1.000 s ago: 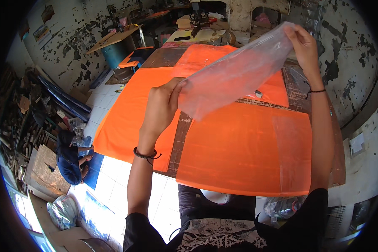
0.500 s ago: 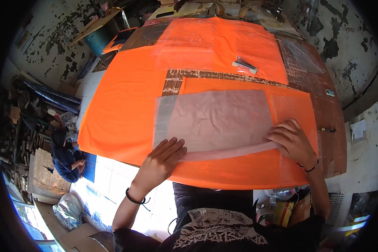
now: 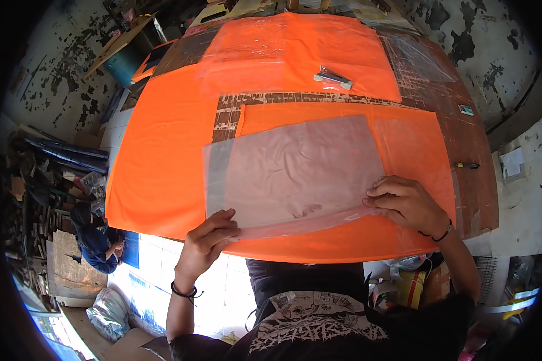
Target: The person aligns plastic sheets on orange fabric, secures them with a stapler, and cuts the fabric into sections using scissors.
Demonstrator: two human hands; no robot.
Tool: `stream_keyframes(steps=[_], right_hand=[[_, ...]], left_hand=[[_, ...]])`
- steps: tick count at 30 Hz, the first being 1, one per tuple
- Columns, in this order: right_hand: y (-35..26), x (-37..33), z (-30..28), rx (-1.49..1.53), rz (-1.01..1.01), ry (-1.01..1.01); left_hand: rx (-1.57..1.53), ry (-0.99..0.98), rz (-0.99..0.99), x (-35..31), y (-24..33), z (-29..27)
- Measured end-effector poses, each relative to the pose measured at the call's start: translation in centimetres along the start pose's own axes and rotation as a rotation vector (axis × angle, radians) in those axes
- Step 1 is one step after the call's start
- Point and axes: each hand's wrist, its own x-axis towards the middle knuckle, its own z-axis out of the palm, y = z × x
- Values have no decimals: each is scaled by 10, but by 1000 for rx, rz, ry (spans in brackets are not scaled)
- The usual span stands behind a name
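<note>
A frosted, see-through plastic sheet [image 3: 301,162] lies over orange fabric [image 3: 412,141] on the table, with a folded strip along its near edge. My left hand [image 3: 208,239] is closed on the sheet's near left corner, thumb and fingers pinched together. At the near right corner, my right hand [image 3: 403,201] pinches the edge with bent fingers. The sheet sits askew, its right side farther away than its left. Wrinkles run across its middle.
Another orange fabric panel [image 3: 156,150] covers the table's left side. Toward the back, a small clip-like tool [image 3: 333,78] rests on plastic-covered orange fabric. A marker [image 3: 467,165] and a small box [image 3: 466,110] lie at right. A person [image 3: 96,237] sits on the floor at left.
The plastic sheet has shifted left and turned slightly, its near left corner coming toward me. My left hand has gone from lying flat on the sheet to pinching its corner.
</note>
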Motion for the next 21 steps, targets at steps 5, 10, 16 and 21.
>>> stream_keyframes(steps=[5, 10, 16, 21], right_hand=[[6, 4, -10, 171, 131, -99], [13, 7, -15, 286, 179, -159], [13, 18, -24, 269, 130, -282], [-3, 21, -23, 283, 300, -254]], left_hand=[[55, -40, -43, -8, 1, -13], [105, -40, -69, -10, 11, -15], [-69, 11, -148, -14, 6, -15], [-34, 20, -56, -14, 6, -15]])
